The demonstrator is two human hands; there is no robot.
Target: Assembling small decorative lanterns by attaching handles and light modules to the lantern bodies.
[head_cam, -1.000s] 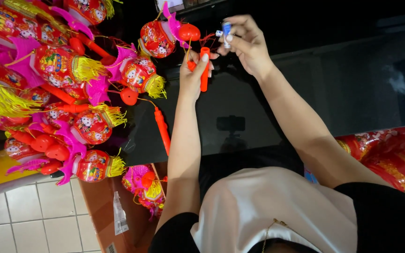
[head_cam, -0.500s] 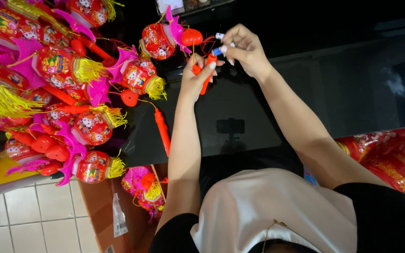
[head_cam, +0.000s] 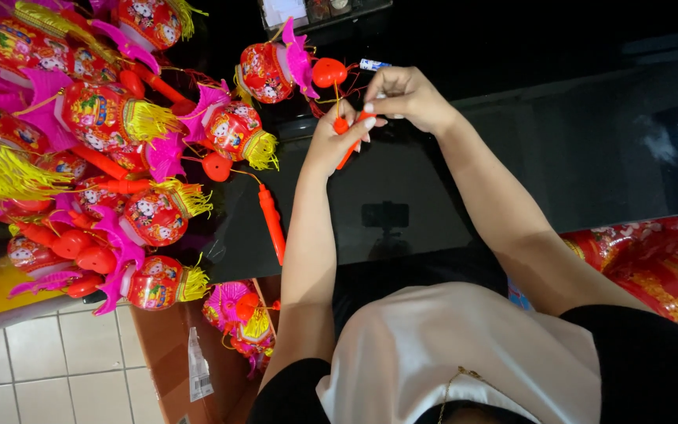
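Over the black glossy surface (head_cam: 433, 196), beside that big heap of red lanterns (head_cam: 103, 149), your hands are both clenched: left hand (head_cam: 335, 141) grips the orange stick handle (head_cam: 352, 141), right hand (head_cam: 410, 98) pinches its top end.

Shop or stall stockroom: heap of identical red toy lanterns (head_cam: 111, 133) with pink and yellow fringes, black glossy worktop (head_cam: 512, 157), tiled floor (head_cam: 49, 369), cardboard box (head_cam: 198, 361).
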